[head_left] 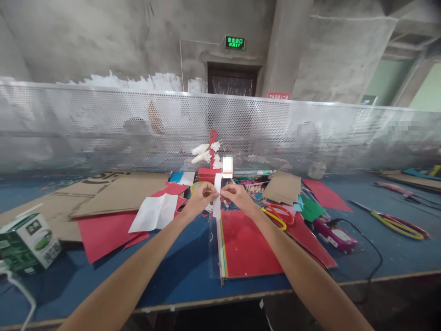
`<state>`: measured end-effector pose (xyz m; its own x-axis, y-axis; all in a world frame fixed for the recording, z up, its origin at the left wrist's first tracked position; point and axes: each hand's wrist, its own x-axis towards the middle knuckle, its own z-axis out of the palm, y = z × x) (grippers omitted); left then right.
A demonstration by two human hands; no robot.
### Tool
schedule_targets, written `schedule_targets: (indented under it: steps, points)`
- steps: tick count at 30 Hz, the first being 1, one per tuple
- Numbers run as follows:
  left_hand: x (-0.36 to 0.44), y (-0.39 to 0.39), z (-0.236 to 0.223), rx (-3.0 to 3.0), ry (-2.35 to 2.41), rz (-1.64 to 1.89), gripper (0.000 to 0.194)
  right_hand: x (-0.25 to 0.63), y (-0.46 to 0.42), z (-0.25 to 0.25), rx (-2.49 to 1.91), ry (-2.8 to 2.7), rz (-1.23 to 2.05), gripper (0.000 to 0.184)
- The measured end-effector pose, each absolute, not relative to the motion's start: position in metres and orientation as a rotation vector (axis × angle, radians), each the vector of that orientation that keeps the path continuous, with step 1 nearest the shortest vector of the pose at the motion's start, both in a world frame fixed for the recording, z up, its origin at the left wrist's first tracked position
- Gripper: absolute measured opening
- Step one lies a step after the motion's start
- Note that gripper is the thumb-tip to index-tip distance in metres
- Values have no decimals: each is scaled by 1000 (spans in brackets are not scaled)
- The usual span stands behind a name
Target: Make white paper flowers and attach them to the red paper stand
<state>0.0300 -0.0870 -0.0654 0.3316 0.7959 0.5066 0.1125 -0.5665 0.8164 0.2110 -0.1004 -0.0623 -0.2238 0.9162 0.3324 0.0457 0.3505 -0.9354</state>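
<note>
Blue table, front edge nearest. Stack of colored sheets, red on top, in clear wrap, lies near the edge, partly under the right forearm. Green-white carton upright at far left, white cable just beside it. Purple device right of the stack, black cord running from it. Yellow-and-red-handled scissors farther right, lying flat; another pair with yellow and red handles by the stack's upper right.

Left hand: thumb and index together, clamped on white paper strip. Right hand: thumb and index at strip's right edge; can't tell if clamped or slightly apart. Strip roughly upright between hands, above the table, at the stack's upper left.

Left of hands: creased white sheet over red paper, brown cardboard behind. Right: cardboard piece, green paper, red sheet.

Behind hands: lit phone, upright; red hooked piece with white flowers. Clear jar near the mesh panel. Farthest: dark doorway, green exit sign, concrete wall.
</note>
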Motion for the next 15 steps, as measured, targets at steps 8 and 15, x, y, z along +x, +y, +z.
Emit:
schedule_targets:
  steps: [8, 15]
  points:
    - [28, -82, -69, 1939, 808, 1197, 22, 212, -101, -61, -907, -1613, 1012, 19]
    - [26, -82, -69, 1973, 825, 1203, 24, 212, -104, -58, -937, -1620, 1006, 18]
